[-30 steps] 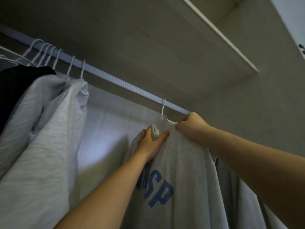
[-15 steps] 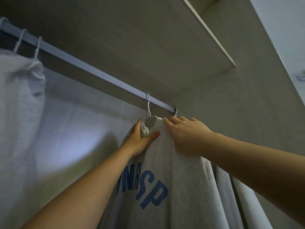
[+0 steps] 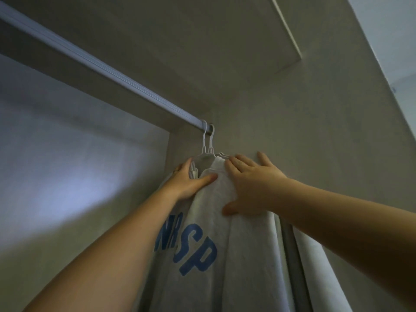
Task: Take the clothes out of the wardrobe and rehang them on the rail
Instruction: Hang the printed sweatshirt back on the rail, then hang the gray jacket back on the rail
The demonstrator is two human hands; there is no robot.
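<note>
A light grey sweatshirt with blue letters hangs from a white hanger at the far right end of the wardrobe rail. A second white hanger hook sits right beside it on the rail. My left hand grips the sweatshirt at the collar, thumb across the front. My right hand lies flat on the sweatshirt's right shoulder with fingers spread, pressing it toward the side wall. More pale cloth hangs behind, under my right arm.
The wardrobe's side wall stands directly behind the hangers. A shelf runs overhead above the rail. The pale back panel fills the left.
The sweatshirt and its hanger slid right along the rail to the end by the wall. My right hand went from a pinch at the shoulder to flat. The left-side clothes left view.
</note>
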